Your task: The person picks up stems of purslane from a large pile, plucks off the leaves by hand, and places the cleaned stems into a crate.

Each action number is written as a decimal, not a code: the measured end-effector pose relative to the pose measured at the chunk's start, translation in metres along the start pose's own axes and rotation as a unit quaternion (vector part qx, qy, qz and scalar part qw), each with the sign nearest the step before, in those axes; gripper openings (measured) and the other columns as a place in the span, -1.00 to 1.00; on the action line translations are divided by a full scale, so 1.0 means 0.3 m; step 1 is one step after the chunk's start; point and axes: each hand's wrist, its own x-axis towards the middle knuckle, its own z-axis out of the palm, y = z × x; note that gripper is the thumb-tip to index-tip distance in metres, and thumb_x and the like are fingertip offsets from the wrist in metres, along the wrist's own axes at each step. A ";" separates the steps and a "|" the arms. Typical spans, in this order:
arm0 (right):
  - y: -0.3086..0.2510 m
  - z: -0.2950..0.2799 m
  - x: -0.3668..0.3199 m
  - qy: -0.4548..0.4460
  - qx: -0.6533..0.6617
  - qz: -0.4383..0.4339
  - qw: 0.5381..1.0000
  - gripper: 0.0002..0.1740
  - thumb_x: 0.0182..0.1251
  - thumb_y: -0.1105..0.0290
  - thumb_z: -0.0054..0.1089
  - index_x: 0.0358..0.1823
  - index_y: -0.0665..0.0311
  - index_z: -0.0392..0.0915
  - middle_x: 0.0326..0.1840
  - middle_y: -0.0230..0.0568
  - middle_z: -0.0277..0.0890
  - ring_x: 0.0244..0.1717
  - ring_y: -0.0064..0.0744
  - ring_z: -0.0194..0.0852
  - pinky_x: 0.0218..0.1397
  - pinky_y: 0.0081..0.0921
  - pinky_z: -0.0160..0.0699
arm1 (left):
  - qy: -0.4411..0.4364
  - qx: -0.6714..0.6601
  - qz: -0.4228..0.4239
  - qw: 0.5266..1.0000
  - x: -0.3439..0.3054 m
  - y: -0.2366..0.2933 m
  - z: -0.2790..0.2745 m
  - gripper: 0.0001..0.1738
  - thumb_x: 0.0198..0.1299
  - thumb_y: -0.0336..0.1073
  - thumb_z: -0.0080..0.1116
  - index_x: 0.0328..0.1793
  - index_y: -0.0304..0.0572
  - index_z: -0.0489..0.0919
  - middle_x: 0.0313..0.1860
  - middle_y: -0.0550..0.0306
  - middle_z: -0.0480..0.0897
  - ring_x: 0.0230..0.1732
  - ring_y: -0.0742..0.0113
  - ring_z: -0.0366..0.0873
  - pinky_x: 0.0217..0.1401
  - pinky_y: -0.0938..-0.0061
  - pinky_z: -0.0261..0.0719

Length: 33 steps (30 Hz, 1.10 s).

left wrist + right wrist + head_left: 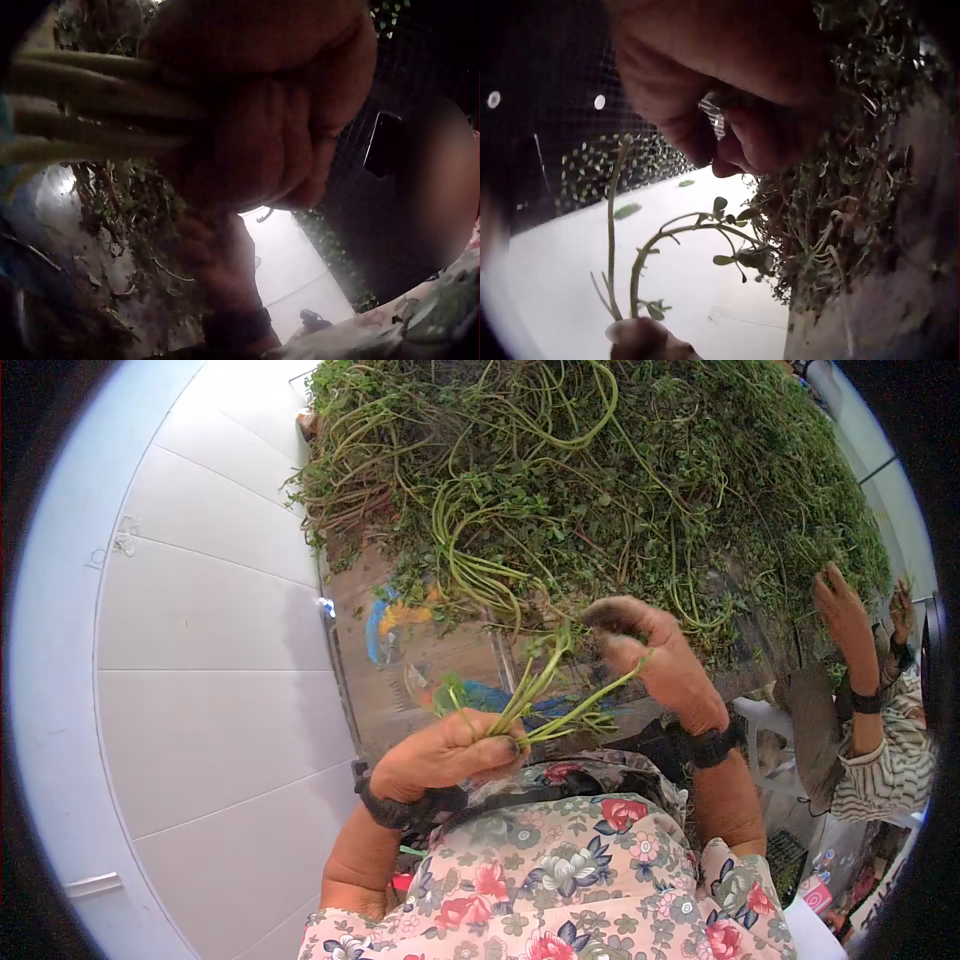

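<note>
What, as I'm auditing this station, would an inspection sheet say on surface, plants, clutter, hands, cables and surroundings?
Surface: brown table, mostly covered.
Job's things: leafy heap; green stems.
Clutter: blue and orange patches on the table, marks or objects unclear.
Grippers: left hand grips the stems; right hand near them, no plant seen in it.
Cables: none certain; thin dark line, upper right, unclear.
Surroundings: white panelled area at left; second person's hand at right.

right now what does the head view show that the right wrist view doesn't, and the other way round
Only the head view: the floral top and another person's striped sleeve. Only the right wrist view: two round white spots at upper left. Both: the left hand holding green stems, the right hand, and the heap of leafy greens.
</note>
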 end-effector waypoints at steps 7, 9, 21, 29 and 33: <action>-0.005 0.048 0.025 -0.084 -0.224 -0.168 0.956 -0.72 0.05 0.42 0.18 -0.16 0.31 0.47 -0.31 -0.09 0.39 -0.22 -0.11 0.41 -0.20 -0.38 0.42 | 0.027 0.042 0.014 0.999 0.003 0.020 0.002 -0.71 0.26 -0.20 -0.11 -0.35 -0.29 0.47 -0.63 0.33 0.35 -0.63 0.59 0.20 -0.60 0.66 0.15; -0.004 0.037 0.026 -0.076 -0.263 -0.202 0.940 -0.75 0.07 0.44 0.14 -0.19 0.32 0.44 -0.32 -0.04 0.40 -0.21 -0.03 0.41 -0.21 -0.31 0.42 | 0.077 0.038 0.013 0.996 -0.015 0.022 -0.014 -0.74 0.26 -0.23 -0.11 -0.31 -0.30 0.47 -0.60 0.35 0.36 -0.62 0.62 0.20 -0.58 0.68 0.15; -0.026 0.020 -0.037 -0.156 -0.472 -0.054 0.866 -0.79 0.16 0.42 -0.11 -0.25 0.42 0.38 -0.49 0.03 0.44 -0.39 0.12 0.44 -0.30 -0.10 0.41 | 0.184 -0.013 -0.005 0.983 -0.037 0.022 -0.052 -0.78 0.28 -0.25 -0.08 -0.30 -0.25 0.45 -0.63 0.40 0.28 -0.65 0.64 0.12 -0.61 0.69 0.08; 0.112 -0.069 0.050 0.184 -0.303 -0.160 0.921 -0.83 0.18 0.39 -0.05 -0.32 0.38 0.40 -0.47 -0.17 0.36 -0.47 -0.33 0.37 -0.45 -0.38 0.36 | 0.125 0.042 0.012 0.991 0.032 0.027 0.045 -0.75 0.31 -0.21 -0.09 -0.29 -0.25 0.46 -0.56 0.38 0.35 -0.56 0.66 0.19 -0.53 0.74 0.12; 0.090 -0.269 0.007 0.169 0.276 0.083 0.942 -0.82 0.29 0.40 -0.12 -0.23 0.35 0.42 -0.45 -0.30 0.34 -0.46 -0.55 0.29 -0.51 -0.50 0.24 | 0.147 0.032 0.027 0.988 -0.013 0.019 0.021 -0.76 0.33 -0.20 -0.11 -0.22 -0.23 0.47 -0.53 0.44 0.32 -0.50 0.66 0.18 -0.47 0.73 0.17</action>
